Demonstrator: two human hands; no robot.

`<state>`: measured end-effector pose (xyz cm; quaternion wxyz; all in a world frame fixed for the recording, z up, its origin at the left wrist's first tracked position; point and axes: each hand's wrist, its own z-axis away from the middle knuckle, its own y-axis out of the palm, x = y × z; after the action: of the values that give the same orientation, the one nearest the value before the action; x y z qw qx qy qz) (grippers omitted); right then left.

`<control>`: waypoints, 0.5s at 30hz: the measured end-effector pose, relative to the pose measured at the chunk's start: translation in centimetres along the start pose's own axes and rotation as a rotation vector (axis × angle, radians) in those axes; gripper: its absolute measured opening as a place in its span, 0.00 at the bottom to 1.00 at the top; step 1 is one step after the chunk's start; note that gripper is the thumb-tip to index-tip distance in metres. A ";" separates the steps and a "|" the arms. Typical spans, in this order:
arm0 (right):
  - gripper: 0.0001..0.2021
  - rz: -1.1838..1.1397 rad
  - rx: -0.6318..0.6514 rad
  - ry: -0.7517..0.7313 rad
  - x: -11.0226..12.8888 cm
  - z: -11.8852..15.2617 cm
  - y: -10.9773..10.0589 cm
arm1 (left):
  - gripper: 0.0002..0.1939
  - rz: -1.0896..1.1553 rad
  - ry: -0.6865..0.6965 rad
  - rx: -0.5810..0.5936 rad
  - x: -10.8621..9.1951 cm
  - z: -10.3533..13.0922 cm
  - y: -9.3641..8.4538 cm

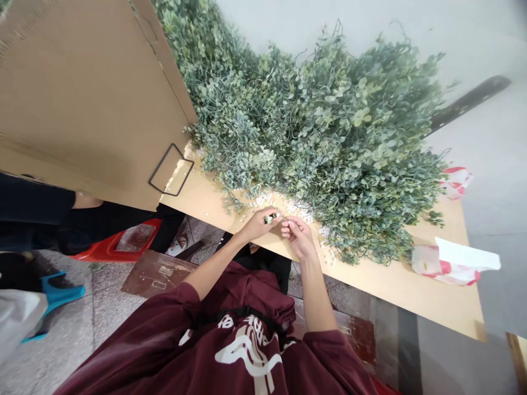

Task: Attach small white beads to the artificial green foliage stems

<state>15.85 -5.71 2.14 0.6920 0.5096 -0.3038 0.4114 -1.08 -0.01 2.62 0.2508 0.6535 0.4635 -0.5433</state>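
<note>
In the head view, the left hand (261, 224) is closed around a small green sprig (269, 219) with whitish bits, which shows between its curled fingers and thumb. The right hand (300, 236) comes in close beside it, thumb and fingertips drawn together in a pinch on a tiny pale piece (290, 222); its exact shape is too small to tell. The sprig is just above the near edge of the table (370, 277), with loose white pieces (300, 208) scattered behind the hands. Beyond them spreads a great heap of green foliage (329, 137). A cardboard box (82, 99) stands to the left, a black wire frame (153, 184) at its corner, and a red-and-white wrapper (448, 269) lies to the right.

The likeliest trouble is a dropped piece: it is tiny, the pinch is made with the fingertips alone, and the hands work near the edge — a slip could send it to the floor or in among the loose ones, where it would be hard to pick out. The heap is a risk too, since its tangled stems hang low towards the hands; a snagged finger could drag foliage forward and sweep white pieces off the edge. Too hard a squeeze from the left hand might bend the sprig's leaves.
</note>
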 end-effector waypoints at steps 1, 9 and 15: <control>0.15 -0.002 -0.004 0.012 -0.1 -0.1 0.0 | 0.16 -0.003 0.004 0.005 0.0 0.0 0.0; 0.11 -0.018 0.008 -0.015 -0.3 -0.6 -0.2 | 0.17 -0.029 0.023 0.055 0.0 -0.3 0.1; 0.11 0.005 -0.019 0.022 -0.7 -1.1 -0.3 | 0.17 -0.040 0.023 0.052 0.0 -0.3 0.1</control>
<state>15.81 -4.86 1.10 0.6992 0.4975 -0.3012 0.4157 -0.79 0.22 2.68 0.2175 0.6564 0.4653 -0.5526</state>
